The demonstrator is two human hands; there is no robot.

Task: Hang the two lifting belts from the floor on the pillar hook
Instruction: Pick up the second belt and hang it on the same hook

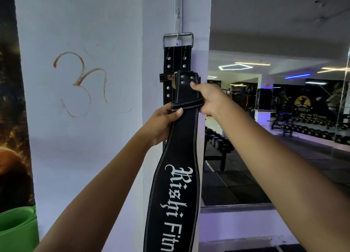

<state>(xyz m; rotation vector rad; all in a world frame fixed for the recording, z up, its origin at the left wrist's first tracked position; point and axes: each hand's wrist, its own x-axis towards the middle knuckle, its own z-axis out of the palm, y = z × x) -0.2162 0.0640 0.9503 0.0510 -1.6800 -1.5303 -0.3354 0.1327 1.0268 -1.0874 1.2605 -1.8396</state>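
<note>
First belt (177, 66) already hung on the pillar hook (178, 36) by its metal buckle (178, 40), flat against the white pillar (85, 81). I was on the second belt (176, 185), held up in front of the first, below the hook. Left hand (161, 123) pinched the strap edge, thumb on top; right hand (206, 98) was closed around the folded end, thumb pressed near the rivets. I couldn't see this belt's buckle. Step in hand, I judged: hanging belt two. Next I'd need to raise the folded end to the hook and catch a loop or buckle over it.
</note>
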